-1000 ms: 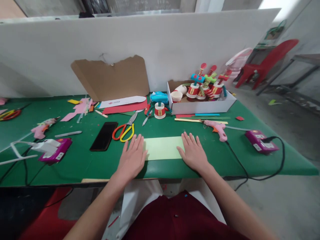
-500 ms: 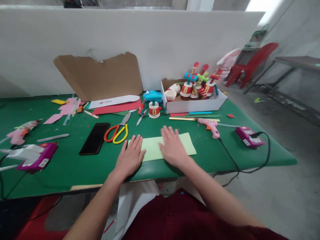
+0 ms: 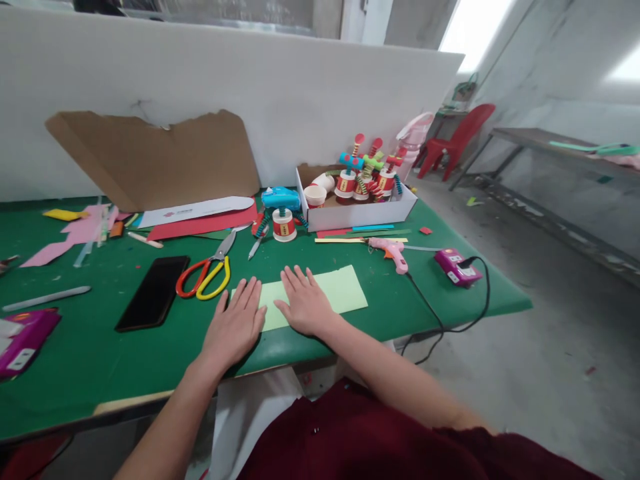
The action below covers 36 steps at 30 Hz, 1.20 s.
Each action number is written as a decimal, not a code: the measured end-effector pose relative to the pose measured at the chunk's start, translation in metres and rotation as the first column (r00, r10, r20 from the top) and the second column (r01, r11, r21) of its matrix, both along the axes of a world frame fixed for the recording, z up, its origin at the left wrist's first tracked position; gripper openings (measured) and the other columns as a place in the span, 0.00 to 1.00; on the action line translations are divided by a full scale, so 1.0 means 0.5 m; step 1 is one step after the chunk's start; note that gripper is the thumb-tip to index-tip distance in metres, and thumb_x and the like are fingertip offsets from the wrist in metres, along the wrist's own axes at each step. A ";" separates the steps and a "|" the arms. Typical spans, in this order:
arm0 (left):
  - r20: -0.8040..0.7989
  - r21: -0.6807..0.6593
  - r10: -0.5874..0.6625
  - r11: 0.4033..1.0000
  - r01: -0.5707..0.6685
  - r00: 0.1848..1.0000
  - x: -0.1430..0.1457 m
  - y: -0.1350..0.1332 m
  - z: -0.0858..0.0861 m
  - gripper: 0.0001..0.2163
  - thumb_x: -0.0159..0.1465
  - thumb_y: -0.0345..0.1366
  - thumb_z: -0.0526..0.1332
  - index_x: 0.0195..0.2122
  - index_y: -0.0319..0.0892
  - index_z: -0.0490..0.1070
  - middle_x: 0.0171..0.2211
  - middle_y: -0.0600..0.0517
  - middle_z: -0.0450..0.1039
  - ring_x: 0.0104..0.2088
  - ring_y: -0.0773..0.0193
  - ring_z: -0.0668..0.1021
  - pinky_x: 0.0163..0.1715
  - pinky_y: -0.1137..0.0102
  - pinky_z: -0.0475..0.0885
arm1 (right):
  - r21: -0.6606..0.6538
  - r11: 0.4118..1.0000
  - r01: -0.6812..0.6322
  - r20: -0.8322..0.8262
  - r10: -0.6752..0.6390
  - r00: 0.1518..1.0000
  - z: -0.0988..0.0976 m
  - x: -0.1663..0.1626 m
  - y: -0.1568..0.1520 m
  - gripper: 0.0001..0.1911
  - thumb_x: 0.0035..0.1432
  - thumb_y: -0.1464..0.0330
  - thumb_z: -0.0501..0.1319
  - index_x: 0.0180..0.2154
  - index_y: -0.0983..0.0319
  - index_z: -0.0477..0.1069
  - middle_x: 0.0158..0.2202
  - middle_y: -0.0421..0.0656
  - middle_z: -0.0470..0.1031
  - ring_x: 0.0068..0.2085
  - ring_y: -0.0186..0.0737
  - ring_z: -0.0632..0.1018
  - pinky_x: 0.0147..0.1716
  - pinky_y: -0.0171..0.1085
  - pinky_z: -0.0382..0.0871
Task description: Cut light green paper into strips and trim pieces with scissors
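Observation:
A pale green strip of paper (image 3: 345,291) lies flat near the front edge of the green table. My left hand (image 3: 234,325) rests palm down over its left end, fingers stretched out. Pressed flat on the middle of the paper is my right hand (image 3: 306,303), with its fingers extended too. Scissors (image 3: 209,267) with one red and one yellow handle lie just beyond my left hand. A paper-cup figure (image 3: 284,225) with a blue top and coiled paper arms stands past the paper, and a pen (image 3: 256,245) lies beside it.
A white box (image 3: 357,217) holds several cup figures at the back. To the right are a pink glue gun (image 3: 393,253) and a purple power socket (image 3: 457,268) with a black cord. A phone (image 3: 154,293) lies left, near a second purple socket (image 3: 30,340) and paper scraps.
My right hand has slid left along the paper, closer to my left hand. The camera view has turned right, so everything on the table appears shifted left.

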<state>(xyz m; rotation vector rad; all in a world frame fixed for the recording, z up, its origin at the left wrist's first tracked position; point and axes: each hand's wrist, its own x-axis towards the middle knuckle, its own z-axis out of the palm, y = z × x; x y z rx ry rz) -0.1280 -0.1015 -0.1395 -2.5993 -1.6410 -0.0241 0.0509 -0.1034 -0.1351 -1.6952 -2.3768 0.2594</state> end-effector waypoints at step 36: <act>-0.024 -0.062 -0.002 0.998 0.000 1.000 0.016 0.019 0.030 0.25 0.67 0.40 0.44 0.64 0.39 0.58 0.65 0.44 0.57 0.65 0.49 0.59 0.61 0.48 0.54 | 0.077 0.994 0.077 0.037 -0.080 0.996 0.006 0.269 0.006 0.21 0.62 0.60 0.54 0.52 0.65 0.69 0.54 0.53 0.70 0.62 0.54 0.63 0.62 0.56 0.48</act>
